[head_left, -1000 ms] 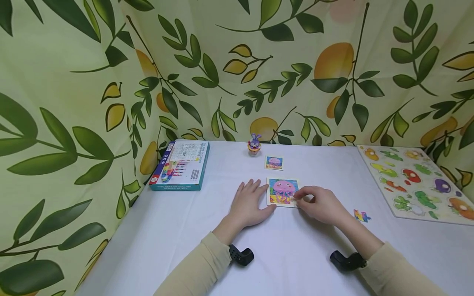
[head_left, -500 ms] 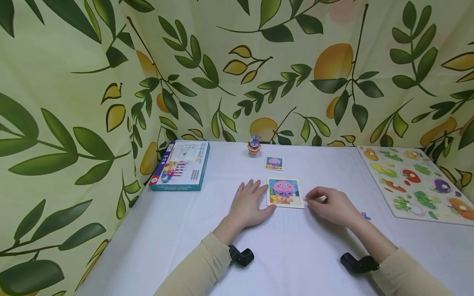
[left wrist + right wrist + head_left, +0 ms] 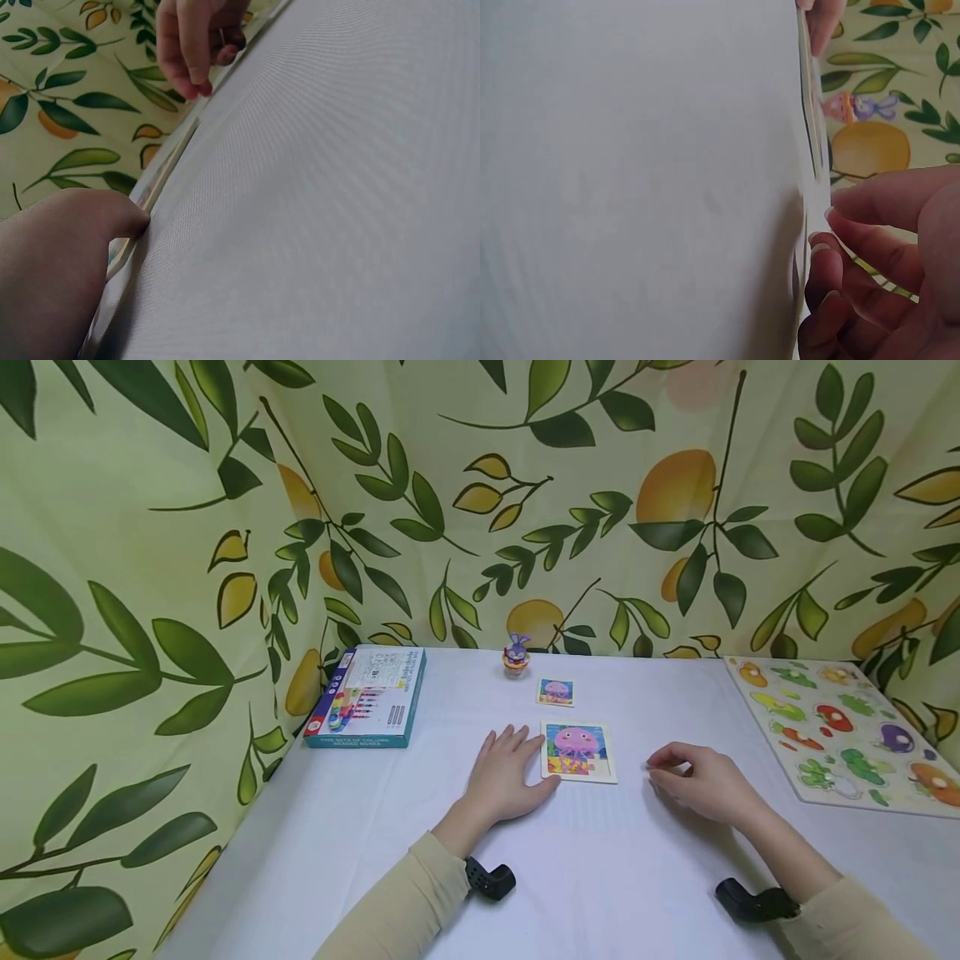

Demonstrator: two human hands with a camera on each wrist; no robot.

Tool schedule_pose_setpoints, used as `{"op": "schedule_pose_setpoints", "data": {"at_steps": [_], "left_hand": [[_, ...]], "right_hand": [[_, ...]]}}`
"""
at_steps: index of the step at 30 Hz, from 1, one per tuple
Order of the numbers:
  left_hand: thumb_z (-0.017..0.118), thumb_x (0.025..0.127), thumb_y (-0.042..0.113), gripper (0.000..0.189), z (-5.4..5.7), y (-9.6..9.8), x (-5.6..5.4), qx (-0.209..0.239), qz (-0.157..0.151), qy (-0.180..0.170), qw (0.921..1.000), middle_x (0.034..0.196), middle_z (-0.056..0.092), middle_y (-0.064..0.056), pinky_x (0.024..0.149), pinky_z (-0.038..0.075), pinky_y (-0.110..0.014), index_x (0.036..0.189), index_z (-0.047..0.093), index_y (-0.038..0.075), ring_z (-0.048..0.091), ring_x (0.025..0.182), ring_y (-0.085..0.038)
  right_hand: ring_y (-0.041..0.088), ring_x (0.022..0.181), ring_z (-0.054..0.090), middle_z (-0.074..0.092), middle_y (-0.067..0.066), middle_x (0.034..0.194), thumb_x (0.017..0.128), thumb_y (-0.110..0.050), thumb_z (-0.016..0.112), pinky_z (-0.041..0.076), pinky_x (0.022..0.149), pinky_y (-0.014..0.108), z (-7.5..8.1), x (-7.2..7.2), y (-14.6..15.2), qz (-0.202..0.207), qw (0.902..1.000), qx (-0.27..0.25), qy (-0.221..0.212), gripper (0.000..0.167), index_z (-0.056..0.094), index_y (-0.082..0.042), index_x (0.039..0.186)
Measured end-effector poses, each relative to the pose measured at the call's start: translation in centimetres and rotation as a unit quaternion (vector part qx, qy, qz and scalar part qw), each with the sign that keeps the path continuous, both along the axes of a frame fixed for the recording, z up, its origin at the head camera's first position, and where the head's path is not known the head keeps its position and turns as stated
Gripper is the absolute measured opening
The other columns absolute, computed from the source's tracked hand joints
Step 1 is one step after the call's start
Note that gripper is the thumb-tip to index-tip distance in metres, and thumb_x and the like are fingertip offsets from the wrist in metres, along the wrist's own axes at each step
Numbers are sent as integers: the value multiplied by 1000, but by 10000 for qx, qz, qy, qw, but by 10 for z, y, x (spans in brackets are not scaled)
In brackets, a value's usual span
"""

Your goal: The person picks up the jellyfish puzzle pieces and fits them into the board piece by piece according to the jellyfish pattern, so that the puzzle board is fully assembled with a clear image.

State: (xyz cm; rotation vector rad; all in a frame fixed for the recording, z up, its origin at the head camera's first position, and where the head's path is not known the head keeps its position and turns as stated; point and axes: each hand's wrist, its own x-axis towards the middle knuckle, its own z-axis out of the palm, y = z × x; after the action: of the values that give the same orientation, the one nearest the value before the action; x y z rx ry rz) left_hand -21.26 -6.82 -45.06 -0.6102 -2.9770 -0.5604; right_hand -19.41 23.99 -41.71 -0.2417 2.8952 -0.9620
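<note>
A square jellyfish jigsaw puzzle (image 3: 576, 742) in a pale frame lies flat on the white table. Its lower right corner shows a bare pale patch. My left hand (image 3: 507, 778) lies with fingers spread along the puzzle's left side, the thumb at its lower left corner. In the left wrist view that thumb (image 3: 112, 214) presses at the edge of the frame (image 3: 172, 159). To the right of the puzzle, apart from it, my right hand (image 3: 701, 781) hovers low with loosely curled fingers. Nothing shows between its fingertips in the right wrist view.
Behind the puzzle lie a small jellyfish card (image 3: 556, 692) and a purple rabbit figure (image 3: 516, 656). A boxed toy (image 3: 365, 697) stands at the back left. On the right lies a vegetable puzzle board (image 3: 847, 727). A leaf-patterned curtain (image 3: 480, 510) closes off the back and left.
My right hand has let go at the puzzle's lower right and drawn away to the right. The loose puzzle piece on the right is now hidden by that hand. The left hand stays put.
</note>
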Motion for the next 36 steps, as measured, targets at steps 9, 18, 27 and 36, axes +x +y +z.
{"op": "schedule_pose_setpoints", "data": {"at_steps": [9, 18, 27, 36], "left_hand": [[57, 95, 60, 70, -1, 1, -1, -43, 33, -3, 10000, 160, 42, -7, 125, 11, -49, 152, 52, 20, 28, 152, -29], [56, 95, 61, 71, -2, 1, -1, -31, 66, -11, 10000, 161, 41, -7, 126, 10, -48, 152, 52, 20, 27, 152, -28], [56, 95, 61, 70, -1, 1, -1, -30, 62, -41, 10000, 161, 41, -7, 126, 10, -48, 152, 52, 20, 27, 153, -28], [56, 95, 61, 71, -1, 1, -1, -21, 47, -50, 10000, 161, 41, -7, 125, 10, -49, 152, 52, 20, 27, 153, -29]], "right_hand": [[22, 78, 56, 69, 12, 108, 96, -25, 71, 52, 58, 31, -3, 3, 18, -209, 9998, 54, 6, 25, 70, -7, 113], [23, 82, 56, 70, 12, 109, 97, -28, 71, 49, 61, 31, -4, 7, 38, -264, 9993, 264, 56, 29, 70, -6, 116], [25, 88, 59, 69, 16, 116, 94, -32, 75, 50, 65, 32, -1, 10, 63, -154, 9988, 431, -178, 36, 70, -7, 119], [27, 92, 58, 66, 20, 120, 89, -38, 80, 51, 68, 33, 1, 11, 84, -75, 9978, 415, -517, 49, 68, -5, 123]]}}
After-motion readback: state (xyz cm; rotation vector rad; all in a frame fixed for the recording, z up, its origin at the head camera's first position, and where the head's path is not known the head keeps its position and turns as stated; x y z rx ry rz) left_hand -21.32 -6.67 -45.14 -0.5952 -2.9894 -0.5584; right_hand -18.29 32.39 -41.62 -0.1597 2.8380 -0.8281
